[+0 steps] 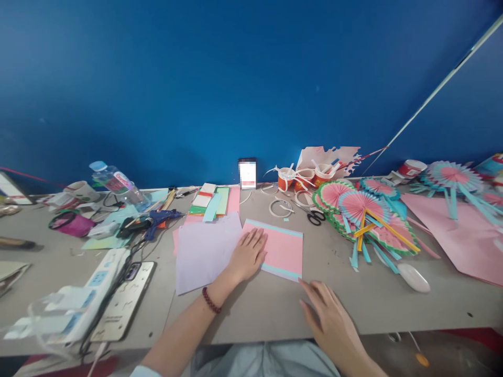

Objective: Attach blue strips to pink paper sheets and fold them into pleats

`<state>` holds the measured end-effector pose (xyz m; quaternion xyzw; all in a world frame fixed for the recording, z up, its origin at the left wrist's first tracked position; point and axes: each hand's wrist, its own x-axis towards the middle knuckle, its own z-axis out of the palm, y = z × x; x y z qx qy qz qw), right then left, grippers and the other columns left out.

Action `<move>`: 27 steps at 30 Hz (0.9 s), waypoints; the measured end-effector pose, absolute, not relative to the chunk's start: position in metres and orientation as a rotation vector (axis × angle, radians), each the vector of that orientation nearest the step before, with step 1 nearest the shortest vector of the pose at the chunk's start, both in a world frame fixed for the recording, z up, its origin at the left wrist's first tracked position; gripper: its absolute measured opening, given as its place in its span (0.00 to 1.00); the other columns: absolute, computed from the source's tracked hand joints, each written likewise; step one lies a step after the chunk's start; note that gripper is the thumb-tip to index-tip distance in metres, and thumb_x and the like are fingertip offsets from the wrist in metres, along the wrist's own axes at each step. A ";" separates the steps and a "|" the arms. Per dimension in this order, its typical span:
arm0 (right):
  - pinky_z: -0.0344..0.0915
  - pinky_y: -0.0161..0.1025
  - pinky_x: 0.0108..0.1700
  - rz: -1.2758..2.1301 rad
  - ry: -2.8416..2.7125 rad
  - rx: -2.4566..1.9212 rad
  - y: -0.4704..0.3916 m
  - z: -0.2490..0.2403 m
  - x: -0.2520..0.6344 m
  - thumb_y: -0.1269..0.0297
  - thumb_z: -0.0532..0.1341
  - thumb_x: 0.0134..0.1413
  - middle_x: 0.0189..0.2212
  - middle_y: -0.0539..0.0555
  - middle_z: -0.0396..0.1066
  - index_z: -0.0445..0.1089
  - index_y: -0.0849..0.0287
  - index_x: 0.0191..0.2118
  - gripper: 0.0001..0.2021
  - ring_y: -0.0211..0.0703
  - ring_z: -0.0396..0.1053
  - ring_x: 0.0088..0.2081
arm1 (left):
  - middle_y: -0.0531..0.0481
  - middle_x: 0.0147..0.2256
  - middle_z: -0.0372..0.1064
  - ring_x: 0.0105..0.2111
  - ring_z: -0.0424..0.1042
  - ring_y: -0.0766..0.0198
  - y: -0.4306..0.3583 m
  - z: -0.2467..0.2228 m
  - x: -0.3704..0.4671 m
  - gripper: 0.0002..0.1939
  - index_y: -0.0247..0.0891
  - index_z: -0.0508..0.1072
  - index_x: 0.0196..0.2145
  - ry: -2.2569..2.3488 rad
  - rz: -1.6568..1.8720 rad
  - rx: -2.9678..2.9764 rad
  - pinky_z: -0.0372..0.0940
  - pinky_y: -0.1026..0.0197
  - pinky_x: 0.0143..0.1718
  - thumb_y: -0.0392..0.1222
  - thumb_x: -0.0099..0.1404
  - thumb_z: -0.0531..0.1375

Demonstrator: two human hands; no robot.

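Noting a pink sheet with pale blue bands (283,251), it lay flat on the grey table (271,314), between and ahead of the wearer's hands. The left hand (248,254) rested palm down over its left side, fingers spread, gripping nothing; the right hand (328,309) was relaxed and unclosed, index fingertip at the near right corner, though contact could not be confirmed. Handling estimate: light, thin, pliable, prone to creasing and to sliding under a push; best taken by opposite edges or corners. Margins: a lilac sheet (204,251) bordered it on the left, black-handled scissors (315,217) sat beyond its right side, and folded paper fans (363,209) lay farther right. Sideways movement appeared freer toward the right, near the front edge.
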<state>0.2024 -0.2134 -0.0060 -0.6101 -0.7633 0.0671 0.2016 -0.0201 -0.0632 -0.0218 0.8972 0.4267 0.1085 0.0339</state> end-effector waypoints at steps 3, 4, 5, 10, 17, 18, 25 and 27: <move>0.67 0.44 0.43 0.187 -2.172 -1.681 -0.206 -0.004 0.203 0.62 0.51 0.60 0.42 0.57 0.69 0.64 0.52 0.55 0.18 0.47 0.68 0.42 | 0.45 0.63 0.48 0.63 0.46 0.57 -0.062 -0.017 -0.023 0.25 0.38 0.52 0.62 1.268 0.388 2.740 0.48 0.50 0.61 0.47 0.70 0.43; 0.67 0.45 0.44 0.196 -2.181 -1.674 -0.201 -0.003 0.203 0.63 0.51 0.60 0.43 0.57 0.69 0.65 0.52 0.54 0.17 0.47 0.68 0.43 | 0.45 0.63 0.49 0.63 0.47 0.57 -0.061 -0.015 -0.024 0.25 0.38 0.53 0.62 1.241 0.414 2.729 0.49 0.51 0.61 0.47 0.70 0.43; 0.67 0.46 0.45 0.207 -2.187 -1.664 -0.195 -0.002 0.203 0.63 0.51 0.60 0.44 0.57 0.69 0.66 0.52 0.52 0.16 0.48 0.68 0.44 | 0.45 0.62 0.51 0.62 0.50 0.58 -0.059 -0.013 -0.026 0.25 0.38 0.54 0.61 1.204 0.440 2.717 0.51 0.53 0.60 0.49 0.70 0.44; 0.64 0.46 0.51 0.299 -2.207 -1.533 -0.141 -0.002 0.206 0.64 0.51 0.60 0.48 0.58 0.69 0.68 0.58 0.49 0.15 0.47 0.66 0.50 | 0.43 0.48 0.67 0.47 0.66 0.57 -0.049 -0.001 -0.038 0.25 0.40 0.67 0.50 1.213 0.530 2.699 0.62 0.55 0.48 0.59 0.64 0.50; 0.60 0.46 0.55 0.391 -2.193 -1.474 -0.051 0.002 0.194 0.66 0.53 0.57 0.48 0.59 0.69 0.68 0.62 0.47 0.14 0.46 0.64 0.52 | 0.44 0.37 0.68 0.39 0.66 0.53 -0.048 0.004 -0.058 0.27 0.39 0.68 0.45 1.787 0.479 2.622 0.60 0.53 0.38 0.63 0.59 0.54; 0.60 0.45 0.55 0.396 -2.203 -1.473 -0.043 0.004 0.190 0.66 0.53 0.57 0.48 0.59 0.69 0.68 0.62 0.47 0.14 0.46 0.65 0.51 | 0.45 0.37 0.68 0.38 0.66 0.53 -0.048 0.004 -0.059 0.26 0.39 0.68 0.44 1.791 0.461 2.617 0.60 0.54 0.37 0.63 0.59 0.54; 0.66 0.36 0.39 0.472 -2.125 -1.588 -0.008 0.004 0.188 0.68 0.56 0.53 0.34 0.54 0.74 0.73 0.60 0.38 0.10 0.41 0.71 0.35 | 0.45 0.36 0.64 0.38 0.64 0.54 -0.050 0.000 -0.055 0.22 0.38 0.70 0.43 1.727 0.377 2.601 0.60 0.55 0.36 0.58 0.58 0.59; 0.66 0.36 0.38 0.452 -2.094 -1.623 0.002 0.000 0.195 0.69 0.56 0.52 0.31 0.54 0.74 0.74 0.60 0.35 0.09 0.41 0.71 0.32 | 0.46 0.37 0.63 0.38 0.63 0.55 -0.050 -0.002 -0.054 0.22 0.39 0.69 0.44 1.722 0.429 2.568 0.60 0.55 0.37 0.56 0.59 0.59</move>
